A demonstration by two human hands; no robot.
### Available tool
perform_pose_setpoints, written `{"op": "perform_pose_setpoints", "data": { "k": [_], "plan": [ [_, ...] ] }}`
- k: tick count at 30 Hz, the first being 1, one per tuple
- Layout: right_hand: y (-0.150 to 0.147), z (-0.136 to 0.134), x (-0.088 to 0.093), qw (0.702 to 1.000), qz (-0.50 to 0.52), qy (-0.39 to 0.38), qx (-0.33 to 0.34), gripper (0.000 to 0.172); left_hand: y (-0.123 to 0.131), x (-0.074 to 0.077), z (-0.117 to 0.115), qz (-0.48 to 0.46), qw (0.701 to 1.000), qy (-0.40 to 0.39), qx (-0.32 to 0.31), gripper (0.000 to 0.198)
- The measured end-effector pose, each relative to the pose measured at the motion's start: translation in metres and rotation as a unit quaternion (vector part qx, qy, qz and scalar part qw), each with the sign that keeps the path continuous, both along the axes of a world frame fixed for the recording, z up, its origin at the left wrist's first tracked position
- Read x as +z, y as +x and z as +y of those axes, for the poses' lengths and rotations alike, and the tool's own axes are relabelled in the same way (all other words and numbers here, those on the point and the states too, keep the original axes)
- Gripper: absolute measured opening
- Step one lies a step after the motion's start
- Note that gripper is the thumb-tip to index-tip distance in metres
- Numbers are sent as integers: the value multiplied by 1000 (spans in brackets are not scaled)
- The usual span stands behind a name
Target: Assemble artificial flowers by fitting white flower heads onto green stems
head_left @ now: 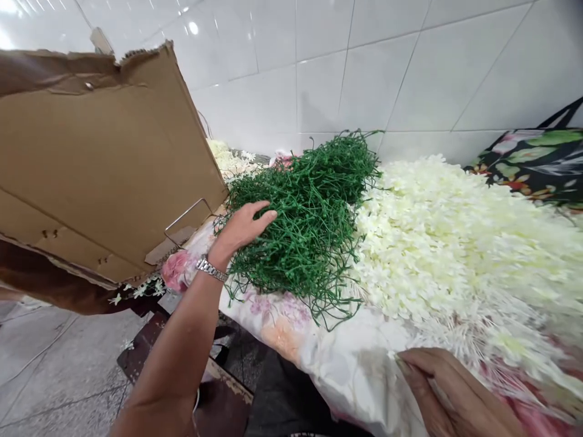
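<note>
A tangled heap of green plastic stems (310, 212) lies on a flower-printed cloth (364, 346). My left hand (248, 226), with a metal watch at the wrist, rests on the heap's left side, fingers stretched out and thumb apart. Low on the right, over the front of the cloth, my right hand (455, 388) has thumb and forefinger pressed together. A tiny pale bit shows at those fingertips, too small to name. Beyond this hand spreads a large pile of cream-white artificial blossoms (437, 237), touching the green heap's right edge.
A big cardboard sheet (100, 158) with a bent wire handle (186, 215) stands at the left. White wall tiles (364, 67) rise behind. At the far right is a black floral bag (537, 164). A pink flower (175, 270) sits by the cardboard, and a brown stool (223, 388) below.
</note>
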State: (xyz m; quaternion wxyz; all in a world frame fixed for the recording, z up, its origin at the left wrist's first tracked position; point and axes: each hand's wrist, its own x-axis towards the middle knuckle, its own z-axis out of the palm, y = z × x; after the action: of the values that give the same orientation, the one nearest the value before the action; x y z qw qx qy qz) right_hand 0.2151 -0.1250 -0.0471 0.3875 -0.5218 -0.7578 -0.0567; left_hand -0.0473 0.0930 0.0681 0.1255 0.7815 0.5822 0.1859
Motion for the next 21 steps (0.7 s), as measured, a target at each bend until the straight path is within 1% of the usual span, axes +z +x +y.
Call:
{"op": "perform_pose_setpoints", "data": {
  "k": [1,4,6,8,10,11,12,13,14,15,16,17,19,21],
  "plan": [
    [-1,0,3,1000,3,4,-8,11,-1,3,0,3,1000,12,7,54],
    [-3,0,7,1000,16,0,-14,8,-4,10,-3,34,993,107,46,47],
    [-3,-1,7,1000,21,-10,-9,6,-7,16,-9,51,983,169,52,40],
    [-2,-2,5,1000,23,-12,-6,5,-8,20,-22,57,967,243,55,32],
    [-1,-2,4,1000,27,-10,-7,5,-5,20,-45,42,936,347,43,24],
    [-1,-2,3,1000,28,-11,-6,5,-1,18,-59,27,917,398,22,19],
    [-1,-2,3,999,29,-13,-7,5,3,13,-75,14,899,436,-17,15],
    [-1,-2,4,999,30,-17,-9,6,9,6,-92,4,887,456,-77,13],
    [-1,-2,4,999,31,-19,-10,6,16,-3,-107,-10,882,445,-153,17],
    [-2,-1,4,999,32,-21,-11,6,23,-14,-121,-18,887,411,-208,22],
    [-2,-1,5,999,34,-24,-10,6,30,-25,-133,-7,898,373,-233,23],
    [-3,-1,6,999,37,-25,-9,6,36,-37,-143,13,913,326,-245,21],
    [-4,-1,7,999,42,-24,-3,7,45,-57,-153,28,930,292,-221,21],
    [-4,-2,7,999,47,-23,0,7,50,-72,-155,46,938,271,-211,25]
  ]
}}
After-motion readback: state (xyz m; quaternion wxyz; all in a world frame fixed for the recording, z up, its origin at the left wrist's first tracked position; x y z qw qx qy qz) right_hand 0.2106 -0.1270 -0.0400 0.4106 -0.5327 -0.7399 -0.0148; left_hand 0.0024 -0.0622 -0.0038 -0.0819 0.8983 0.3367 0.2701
